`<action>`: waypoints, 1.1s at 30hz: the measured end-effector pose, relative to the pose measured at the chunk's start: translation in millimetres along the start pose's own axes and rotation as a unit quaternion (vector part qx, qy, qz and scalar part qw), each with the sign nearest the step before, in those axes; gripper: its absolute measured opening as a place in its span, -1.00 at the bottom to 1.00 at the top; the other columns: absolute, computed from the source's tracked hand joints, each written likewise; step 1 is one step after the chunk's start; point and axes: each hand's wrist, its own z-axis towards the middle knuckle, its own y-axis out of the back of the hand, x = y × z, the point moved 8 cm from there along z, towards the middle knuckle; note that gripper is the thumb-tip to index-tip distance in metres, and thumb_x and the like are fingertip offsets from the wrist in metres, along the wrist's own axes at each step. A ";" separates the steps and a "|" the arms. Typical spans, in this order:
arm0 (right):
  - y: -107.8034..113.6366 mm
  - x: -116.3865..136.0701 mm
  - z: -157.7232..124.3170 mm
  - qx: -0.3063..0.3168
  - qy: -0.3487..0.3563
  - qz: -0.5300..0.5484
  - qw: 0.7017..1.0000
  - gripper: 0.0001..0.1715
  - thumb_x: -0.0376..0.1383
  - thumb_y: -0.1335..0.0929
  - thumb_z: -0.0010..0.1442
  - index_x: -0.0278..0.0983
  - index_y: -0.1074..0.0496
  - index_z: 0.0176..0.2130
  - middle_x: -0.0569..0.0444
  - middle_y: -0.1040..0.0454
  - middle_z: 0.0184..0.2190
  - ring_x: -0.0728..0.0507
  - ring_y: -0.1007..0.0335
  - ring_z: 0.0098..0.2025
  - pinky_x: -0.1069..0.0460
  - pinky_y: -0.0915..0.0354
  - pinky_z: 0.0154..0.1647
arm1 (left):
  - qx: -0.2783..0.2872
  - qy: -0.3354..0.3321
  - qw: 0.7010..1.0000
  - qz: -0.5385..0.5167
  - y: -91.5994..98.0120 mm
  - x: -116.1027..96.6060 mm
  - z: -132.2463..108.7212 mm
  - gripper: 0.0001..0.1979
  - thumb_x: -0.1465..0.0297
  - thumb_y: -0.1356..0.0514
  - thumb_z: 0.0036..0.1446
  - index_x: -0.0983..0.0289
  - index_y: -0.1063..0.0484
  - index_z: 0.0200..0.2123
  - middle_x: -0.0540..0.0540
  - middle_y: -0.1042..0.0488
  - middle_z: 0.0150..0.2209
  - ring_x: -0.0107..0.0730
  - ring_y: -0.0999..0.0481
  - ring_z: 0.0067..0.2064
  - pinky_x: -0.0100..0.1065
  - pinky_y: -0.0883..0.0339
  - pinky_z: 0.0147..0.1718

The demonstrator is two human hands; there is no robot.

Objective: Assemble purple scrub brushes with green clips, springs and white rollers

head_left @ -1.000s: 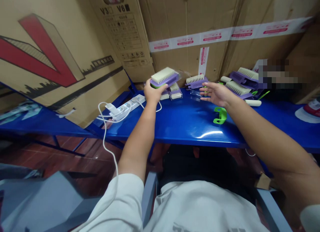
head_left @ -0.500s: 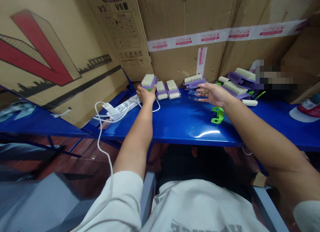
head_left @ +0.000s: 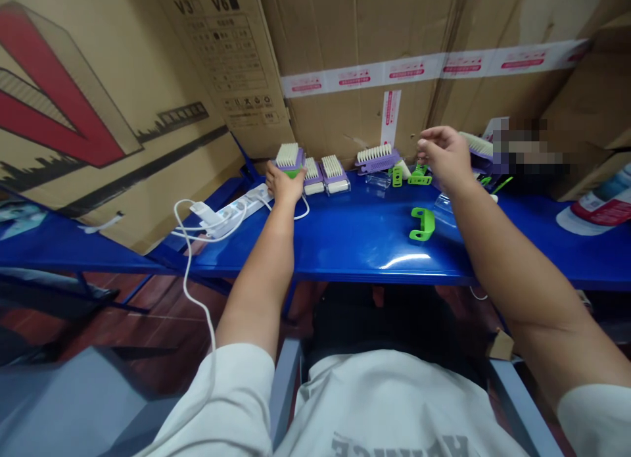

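Clasping a purple brush (head_left: 290, 157) beside two similar brushes (head_left: 335, 171) at the back of the blue table (head_left: 355, 237), the left hand (head_left: 286, 186) hides its lower part; the right hand (head_left: 447, 156) hovers half-curled near green clips (head_left: 397, 176), whether gripping anything I cannot tell, while pixelation covers part of another brush (head_left: 477, 145)

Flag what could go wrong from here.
1. Snag: the white cable runs from around the power strip down to the left sleeve; an arm move might tug it.
2. Knock: the left hand holds a purple brush close beside a neighbouring brush, which could get bumped.
3. Sweep: the green bracket lies near the right forearm, which might catch it.
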 end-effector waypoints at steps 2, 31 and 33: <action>12.3 1.5 8.5 -0.008 0.037 -0.054 0.998 -0.74 -0.11 -0.58 0.25 -0.02 -0.50 -0.14 0.03 -0.59 -0.28 -0.27 -0.55 -0.21 -0.33 -0.64 0.20 | -0.004 -0.001 1.000 0.002 0.2 0.6 0.0 0.11 0.21 -0.49 0.43 0.45 0.04 0.75 0.55 -0.14 0.73 0.28 -0.14 0.76 0.16 -0.08 0.73; -30.8 -43.6 -8.9 0.213 0.067 -0.514 0.828 -0.18 -0.12 -0.49 0.43 -0.27 -0.47 0.55 -0.43 -0.45 0.59 -0.79 -0.25 0.65 -0.91 0.13 0.60 | 0.163 -0.346 0.904 0.189 -90.4 -108.2 -92.1 -0.25 0.30 -0.33 0.44 0.27 -0.35 0.62 0.37 -0.14 0.76 0.29 -0.07 0.78 0.30 0.17 0.78; -29.3 -42.5 -9.0 0.206 0.066 -0.513 0.830 -0.21 -0.12 -0.49 0.42 -0.32 -0.49 0.50 -0.48 -0.52 0.51 -0.78 -0.32 0.62 -0.88 0.10 0.61 | 0.169 -0.365 0.893 0.200 -101.4 -123.1 -92.0 -0.29 0.33 -0.28 0.47 0.29 -0.37 0.62 0.35 -0.12 0.77 0.24 -0.06 0.79 0.29 0.20 0.79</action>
